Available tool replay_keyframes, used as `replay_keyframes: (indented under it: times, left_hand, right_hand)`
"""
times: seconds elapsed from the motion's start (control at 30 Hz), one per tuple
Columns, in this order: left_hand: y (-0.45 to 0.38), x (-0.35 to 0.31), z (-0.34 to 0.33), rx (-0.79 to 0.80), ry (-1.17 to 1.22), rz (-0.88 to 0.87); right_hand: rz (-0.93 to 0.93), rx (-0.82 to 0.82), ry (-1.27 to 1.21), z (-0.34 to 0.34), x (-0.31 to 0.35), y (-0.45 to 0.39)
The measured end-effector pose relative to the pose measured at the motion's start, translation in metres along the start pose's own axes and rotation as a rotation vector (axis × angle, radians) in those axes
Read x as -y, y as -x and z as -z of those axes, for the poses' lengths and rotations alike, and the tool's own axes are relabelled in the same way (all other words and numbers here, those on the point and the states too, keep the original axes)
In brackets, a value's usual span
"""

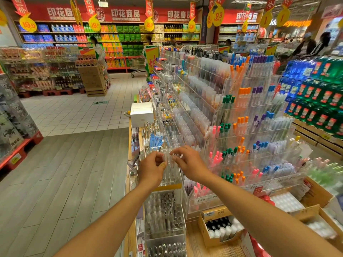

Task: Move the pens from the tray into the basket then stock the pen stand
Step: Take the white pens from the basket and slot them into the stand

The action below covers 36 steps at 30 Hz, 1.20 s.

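Pen stand (241, 115) was clear acrylic, pen caps (241, 89) orange, green, pink, purple, blue; banners (126, 14) red, price tags (27, 25) yellow.

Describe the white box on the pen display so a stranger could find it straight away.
Start at the tiered clear acrylic pen stand that fills the right half of the view, and follow its left edge away from the hands. The white box sits there beside the tiled aisle. It is the only plain, opaque white, open-topped cube among see-through compartments of coloured pens.

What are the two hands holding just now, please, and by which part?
Both the left hand and right hand pinch clear pens near their upper ends, above the pen stand.
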<state>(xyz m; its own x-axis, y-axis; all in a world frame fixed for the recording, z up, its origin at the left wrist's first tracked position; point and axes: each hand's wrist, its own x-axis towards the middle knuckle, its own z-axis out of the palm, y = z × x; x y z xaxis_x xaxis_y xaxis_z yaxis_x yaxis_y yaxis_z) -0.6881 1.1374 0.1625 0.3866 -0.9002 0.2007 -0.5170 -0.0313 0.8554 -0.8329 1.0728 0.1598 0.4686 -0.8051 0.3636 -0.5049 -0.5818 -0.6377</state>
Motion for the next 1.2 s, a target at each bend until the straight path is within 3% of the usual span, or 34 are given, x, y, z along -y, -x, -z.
replay_keyframes:
  times: [0.47, 0.67, 0.83, 0.97, 1.2]
  left_hand:
    - [0.006, 0.006, -0.001, 0.045, -0.030, 0.136]
    - [0.022, 0.010, 0.006, 0.100, 0.128, 0.288]
    - [0.036, 0.013, 0.004, 0.278, 0.296, 0.395]
    - [0.055, 0.005, -0.011, 0.329, 0.441, 0.486]
    - [0.110, -0.024, -0.066, 0.456, 0.491, 0.548]
  right_hand:
    - [-0.301, -0.061, -0.373, -0.002, 0.002, 0.004]
    - [-0.416, 0.043, -0.396, 0.004, -0.002, 0.026]
    - [-0.509, 0.028, -0.536, 0.021, -0.002, 0.067]
    - [-0.565, -0.011, -0.547, 0.042, -0.011, 0.116]
    - [-0.751, -0.135, -0.590, 0.101, -0.037, 0.225]
